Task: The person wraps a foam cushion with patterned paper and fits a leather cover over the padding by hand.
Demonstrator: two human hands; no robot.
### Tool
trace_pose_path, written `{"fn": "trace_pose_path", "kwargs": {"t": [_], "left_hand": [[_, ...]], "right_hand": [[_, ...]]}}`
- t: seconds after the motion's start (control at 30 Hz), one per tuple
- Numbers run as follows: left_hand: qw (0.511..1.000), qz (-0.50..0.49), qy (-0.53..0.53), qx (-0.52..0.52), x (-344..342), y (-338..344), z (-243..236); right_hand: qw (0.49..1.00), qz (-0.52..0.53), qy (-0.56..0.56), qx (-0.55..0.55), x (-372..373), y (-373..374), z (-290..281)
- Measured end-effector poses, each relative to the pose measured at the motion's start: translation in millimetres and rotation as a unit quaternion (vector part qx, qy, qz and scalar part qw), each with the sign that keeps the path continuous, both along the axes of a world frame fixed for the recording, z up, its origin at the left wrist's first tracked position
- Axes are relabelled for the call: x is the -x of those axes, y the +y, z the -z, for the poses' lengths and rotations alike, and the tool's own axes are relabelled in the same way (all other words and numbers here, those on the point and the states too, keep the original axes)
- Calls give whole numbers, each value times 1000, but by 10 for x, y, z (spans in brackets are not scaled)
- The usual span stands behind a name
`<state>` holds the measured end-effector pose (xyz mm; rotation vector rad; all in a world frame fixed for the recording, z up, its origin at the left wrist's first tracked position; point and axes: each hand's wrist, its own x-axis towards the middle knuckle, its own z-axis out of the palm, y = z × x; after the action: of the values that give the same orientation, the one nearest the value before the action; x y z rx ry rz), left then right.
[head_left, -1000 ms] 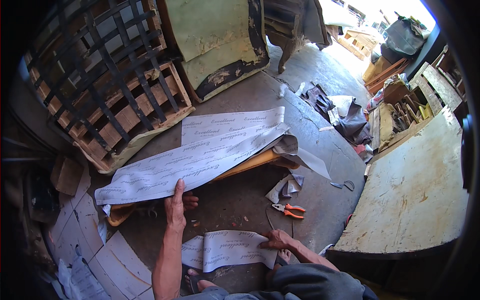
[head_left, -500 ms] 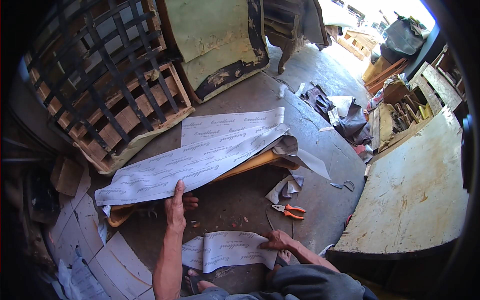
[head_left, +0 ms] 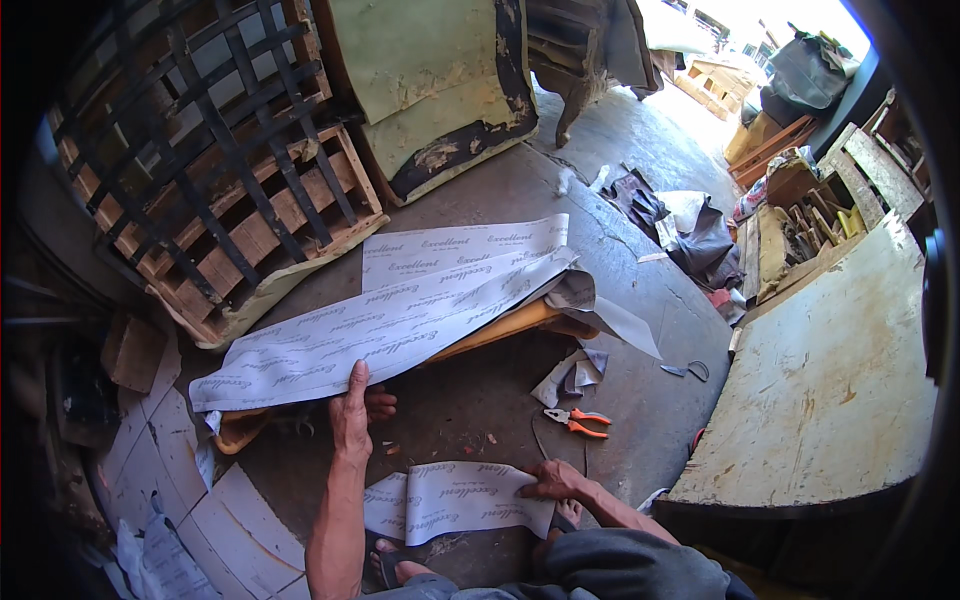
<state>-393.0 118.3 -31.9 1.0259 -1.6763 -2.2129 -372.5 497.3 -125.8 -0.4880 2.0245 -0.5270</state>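
Note:
A long white-backed upholstery sheet [head_left: 400, 320] with rows of grey print lies over a yellow-orange padded piece [head_left: 500, 335]. Its folded end shows a dark grey face. My left hand [head_left: 352, 412] is at the sheet's near edge, thumb up against it and fingers apart below, not closed round it. Between my feet lies a smaller strip of the same upholstery material [head_left: 460, 505], with one fold across its left part. My right hand [head_left: 553, 482] pinches that strip's upper right corner. Orange-handled pliers [head_left: 580, 421] rest on the floor beyond my right hand.
Scissors [head_left: 690, 371] and material scraps [head_left: 575, 375] lie on the floor. A wooden frame with black webbing [head_left: 230, 150] stands at the far left, beside a worn green padded panel [head_left: 430, 90]. A pale board [head_left: 810, 380] takes up the right side; dark scraps [head_left: 700, 240] lie beyond.

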Motion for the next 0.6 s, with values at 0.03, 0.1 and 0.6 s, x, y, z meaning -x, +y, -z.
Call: {"fn": "trace_pose_path", "kwargs": {"t": [0.03,0.1,0.6], "left_hand": [[1000,1,0,0,-4,-4,-5],[1000,-1,2,0,-6,-11,9],[1000,-8,5,4,-3,-1,-22]], "right_hand": [[1000,-1,3,-1,-4,-4,8],[1000,-3,3,-2,-6,-3,21],[1000,0,4,1,5,-28,-59]]}}
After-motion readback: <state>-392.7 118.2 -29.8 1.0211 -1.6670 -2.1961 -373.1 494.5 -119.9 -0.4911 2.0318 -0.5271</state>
